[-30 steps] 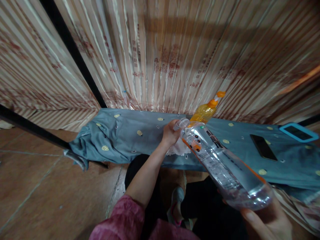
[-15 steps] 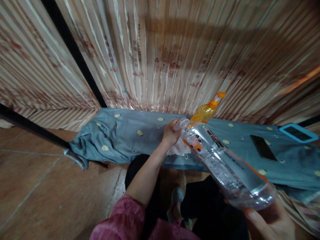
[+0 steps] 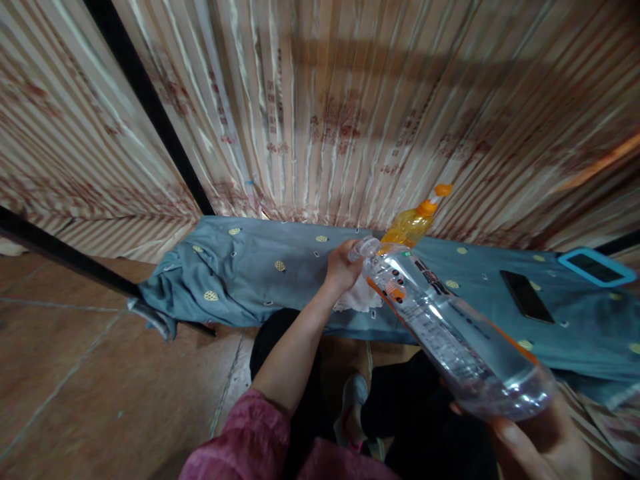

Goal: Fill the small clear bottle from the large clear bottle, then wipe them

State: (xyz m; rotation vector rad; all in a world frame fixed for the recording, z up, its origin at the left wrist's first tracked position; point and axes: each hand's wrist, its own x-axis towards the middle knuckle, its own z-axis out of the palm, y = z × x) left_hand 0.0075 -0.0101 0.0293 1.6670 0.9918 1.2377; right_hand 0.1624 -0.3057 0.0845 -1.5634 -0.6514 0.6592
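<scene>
A large clear plastic bottle [image 3: 450, 327] with an orange-edged label lies tilted across the space between my hands. At its neck end, my left hand [image 3: 343, 267] is closed around the neck. My right hand [image 3: 543, 433] grips the base from below, its thumb along the near side; its other fingers are mostly hidden. Just behind the neck stands a pump bottle [image 3: 410, 223] of yellow-orange liquid with an orange pump top. Under the clear bottle, a crumpled whitish cloth or tissue [image 3: 359, 297] rests on the bench, partly hidden.
The narrow bench is covered with a blue-grey cloth [image 3: 250, 287] with yellow prints. On its right side lie a dark phone [image 3: 527, 297] and a blue-framed device [image 3: 597, 267]. A striped curtain [image 3: 330, 120] hangs behind, and black poles [image 3: 150, 113] stand at the left.
Almost nothing differs. Both hands keep their hold on the clear bottle, which has shifted only very slightly at its base.
</scene>
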